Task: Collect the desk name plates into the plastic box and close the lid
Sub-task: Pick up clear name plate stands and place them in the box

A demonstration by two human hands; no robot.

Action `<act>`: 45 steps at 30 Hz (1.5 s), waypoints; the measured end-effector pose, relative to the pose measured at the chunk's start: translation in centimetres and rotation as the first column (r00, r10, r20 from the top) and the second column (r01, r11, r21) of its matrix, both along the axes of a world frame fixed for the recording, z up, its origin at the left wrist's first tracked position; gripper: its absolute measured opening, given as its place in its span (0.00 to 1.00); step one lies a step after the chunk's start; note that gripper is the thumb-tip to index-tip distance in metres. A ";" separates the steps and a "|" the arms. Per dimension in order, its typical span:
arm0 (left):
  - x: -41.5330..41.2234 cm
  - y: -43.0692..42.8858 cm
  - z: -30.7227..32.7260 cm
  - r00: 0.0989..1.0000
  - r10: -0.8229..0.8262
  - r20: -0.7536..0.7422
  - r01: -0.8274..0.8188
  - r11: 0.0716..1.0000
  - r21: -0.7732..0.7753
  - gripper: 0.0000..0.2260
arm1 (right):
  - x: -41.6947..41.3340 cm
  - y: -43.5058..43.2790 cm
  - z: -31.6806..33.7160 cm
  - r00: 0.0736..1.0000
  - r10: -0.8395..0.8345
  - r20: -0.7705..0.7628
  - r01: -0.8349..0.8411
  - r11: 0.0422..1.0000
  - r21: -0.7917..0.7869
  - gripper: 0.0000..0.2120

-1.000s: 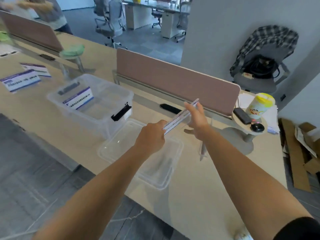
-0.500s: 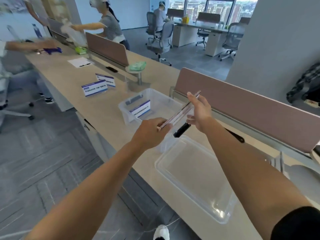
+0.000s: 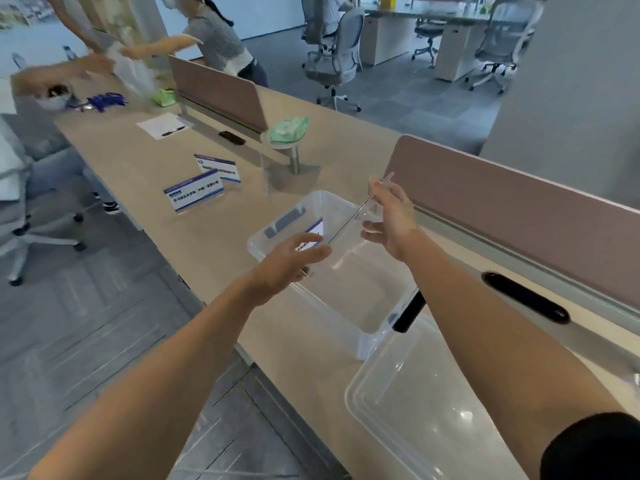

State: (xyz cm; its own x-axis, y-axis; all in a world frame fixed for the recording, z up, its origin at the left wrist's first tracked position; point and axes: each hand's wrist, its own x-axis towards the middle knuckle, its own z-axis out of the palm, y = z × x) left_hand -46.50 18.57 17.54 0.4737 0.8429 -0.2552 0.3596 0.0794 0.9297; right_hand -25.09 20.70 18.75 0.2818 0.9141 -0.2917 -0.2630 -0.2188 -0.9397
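Note:
A clear plastic box [image 3: 332, 317] stands open on the desk, with one blue-and-white name plate [image 3: 314, 233] lying inside at its far end. I hold a transparent name plate [image 3: 349, 221] edge-on over the box. My left hand [image 3: 294, 261] grips its near end and my right hand [image 3: 391, 220] its far end. The clear lid [image 3: 398, 410] lies on the desk to the right of the box. Two more name plates [image 3: 194, 195] [image 3: 218, 168] stand on the desk further left.
Brown divider panels [image 3: 519, 216] run along the desk's back. A black cable slot [image 3: 526, 301] sits to the right, and a green pack on a small stand [image 3: 287, 131] behind the box. Other people work at the far left end. The desk's front edge runs below my left arm.
My view has swung left. Both hands have carried the transparent plate from above the lid to above the open box and brought it lower.

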 end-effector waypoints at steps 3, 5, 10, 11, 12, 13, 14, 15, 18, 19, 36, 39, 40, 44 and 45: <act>-1.3 4.0 -2.0 0.996 -0.076 -0.035 0.076 0.997 0.000 0.35 | -0.7 2.9 -1.7 1.000 0.002 0.011 -0.002 1.000 -0.011 0.35; -2.6 6.9 -3.3 0.984 -0.164 -0.069 0.162 0.986 -0.024 0.36 | -1.5 4.8 -2.9 0.999 -0.032 0.018 0.032 0.999 -0.010 0.35; -5.2 14.2 -6.1 0.918 -0.356 -0.175 0.351 0.934 -0.062 0.42 | -3.4 9.2 -4.5 0.986 -0.138 0.092 0.140 0.990 -0.020 0.26; -5.8 15.7 -6.6 0.910 -0.374 -0.179 0.370 0.927 -0.052 0.41 | -3.8 10.1 -4.8 0.982 -0.156 0.109 0.160 0.987 -0.034 0.26; -6.4 17.2 -7.0 0.903 -0.383 -0.193 0.385 0.922 -0.027 0.40 | -4.1 11.0 -5.0 0.977 -0.173 0.125 0.181 0.982 -0.056 0.26; -6.8 18.5 -7.3 0.898 -0.389 -0.206 0.399 0.917 0.010 0.37 | -4.2 11.7 -5.3 0.972 -0.191 0.136 0.202 0.976 -0.080 0.26; -7.2 19.7 -7.7 0.897 -0.369 -0.241 0.394 0.917 0.063 0.34 | -4.4 12.3 -5.7 0.969 -0.206 0.138 0.221 0.969 -0.106 0.25; -7.4 20.7 -8.2 0.904 -0.322 -0.282 0.369 0.920 0.132 0.32 | -4.4 12.6 -6.2 0.968 -0.215 0.131 0.232 0.964 -0.128 0.24; -7.5 23.4 -10.0 0.903 -0.216 -0.371 0.325 0.909 0.263 0.30 | -4.7 13.5 -8.4 0.962 -0.236 0.134 0.258 0.950 -0.179 0.21; -7.2 24.1 -10.7 0.894 -0.204 -0.400 0.326 0.907 0.266 0.28 | -4.8 13.8 -9.3 0.962 -0.236 0.140 0.261 0.946 -0.195 0.20; -6.2 25.9 -16.0 0.975 -0.011 -0.223 0.086 0.941 0.326 0.10 | -6.5 16.4 -21.6 0.975 -0.187 0.120 0.220 0.891 -0.397 0.22; -6.3 25.9 -16.2 0.971 -0.027 -0.238 0.106 0.939 0.327 0.11 | -6.4 16.2 -21.3 0.978 -0.134 0.161 0.193 0.872 -0.449 0.27; -6.3 26.0 -16.3 0.971 -0.028 -0.238 0.104 0.943 0.316 0.11 | -6.5 15.8 -21.1 0.983 -0.119 0.141 0.173 0.859 -0.481 0.30; -6.3 26.1 -16.5 0.974 -0.039 -0.221 0.106 0.949 0.297 0.11 | -7.6 14.0 -20.8 0.999 0.050 -0.013 -0.048 0.806 -0.590 0.40; -6.3 26.2 -16.5 0.973 -0.040 -0.225 0.108 0.949 0.297 0.11 | -8.0 13.8 -20.9 0.996 0.076 -0.039 -0.084 0.795 -0.601 0.40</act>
State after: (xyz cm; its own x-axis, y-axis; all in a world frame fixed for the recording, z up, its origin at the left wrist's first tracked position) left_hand -52.84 44.72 1.06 0.5008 0.8605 -0.0934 0.5462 -0.2305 0.8053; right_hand -33.05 34.49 -2.11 0.2084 0.5726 -0.7929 -0.2295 -0.7594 -0.6088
